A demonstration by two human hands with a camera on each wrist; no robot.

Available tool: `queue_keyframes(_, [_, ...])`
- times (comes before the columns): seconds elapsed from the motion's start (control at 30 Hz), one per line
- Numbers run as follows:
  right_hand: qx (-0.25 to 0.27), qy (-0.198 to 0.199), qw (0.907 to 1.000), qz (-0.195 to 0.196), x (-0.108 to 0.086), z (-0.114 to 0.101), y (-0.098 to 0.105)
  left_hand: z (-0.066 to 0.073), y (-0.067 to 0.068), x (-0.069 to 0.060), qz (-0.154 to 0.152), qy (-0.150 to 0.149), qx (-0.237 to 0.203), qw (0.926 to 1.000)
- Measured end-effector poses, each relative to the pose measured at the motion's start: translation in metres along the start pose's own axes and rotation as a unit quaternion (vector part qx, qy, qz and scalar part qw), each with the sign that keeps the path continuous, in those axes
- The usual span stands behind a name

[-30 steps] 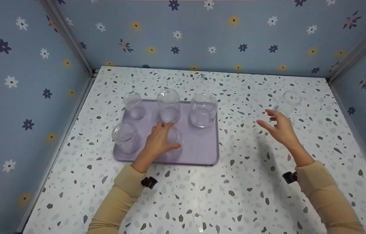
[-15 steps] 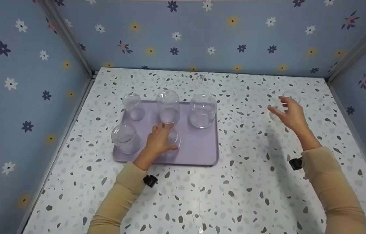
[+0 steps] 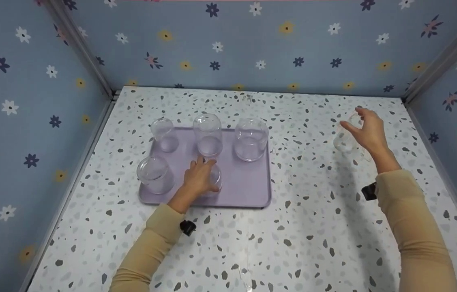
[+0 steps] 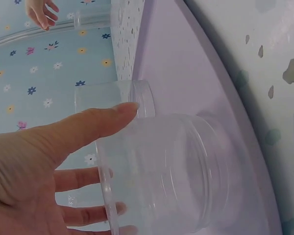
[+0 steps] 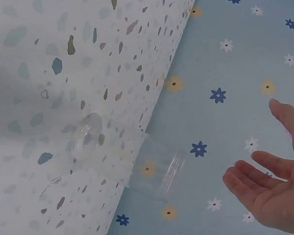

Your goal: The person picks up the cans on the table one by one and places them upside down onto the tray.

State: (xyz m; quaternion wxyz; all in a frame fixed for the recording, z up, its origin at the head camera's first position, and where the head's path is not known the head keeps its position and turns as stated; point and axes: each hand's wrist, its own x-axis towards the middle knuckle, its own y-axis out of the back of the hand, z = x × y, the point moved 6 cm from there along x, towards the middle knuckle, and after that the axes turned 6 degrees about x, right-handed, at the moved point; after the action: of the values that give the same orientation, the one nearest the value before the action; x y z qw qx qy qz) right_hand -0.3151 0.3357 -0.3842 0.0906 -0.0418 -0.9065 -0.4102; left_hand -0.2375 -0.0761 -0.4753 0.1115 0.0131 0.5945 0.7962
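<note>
On the purple tray (image 3: 248, 190), my left hand (image 3: 196, 178) holds an upright clear glass cup (image 4: 157, 181), its thumb on one side and its fingers on the other. In the left wrist view the fingertips show through the cup's wall. The cup's base is close to the tray; I cannot tell whether it touches. At the right, my right hand (image 3: 372, 132) is spread beside a tall, narrow clear glass (image 5: 142, 164) standing on the table. In the right wrist view that hand is apart from the glass, with its fingers bent loosely.
Several other clear glasses stand on the tray: a wide one (image 3: 251, 142) at the back right, a taller one (image 3: 208, 136) at the back middle, a small one (image 3: 163, 132) at the back left, and a cup (image 3: 156, 176) at the front left. Patterned walls (image 3: 228, 44) bound the speckled table (image 3: 285, 243).
My right hand has moved away from me and to the right, up beside the tall glass. My left hand has shifted slightly left with the cup.
</note>
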Motion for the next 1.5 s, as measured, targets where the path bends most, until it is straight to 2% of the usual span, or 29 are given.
queue_keyframes(0.37, [-0.040,-0.035,0.9985,-0.009,0.015,0.014,0.001,-0.002,-0.006,0.000,-0.013,0.008,0.015,0.9998])
queue_keyframes(0.8, [-0.093,-0.096,0.9890,-0.063,0.024,0.033,0.000,-0.005,-0.008,0.003,-0.010,0.016,0.015,0.9997])
queue_keyframes(1.1, [-0.107,-0.115,0.9846,-0.077,0.027,0.048,-0.006,-0.004,-0.010,0.002,-0.020,0.025,0.020,0.9993])
queue_keyframes(1.5, [-0.098,-0.126,0.9823,-0.098,0.030,0.059,-0.016,-0.002,-0.010,0.002,-0.020,0.014,0.038,0.9990])
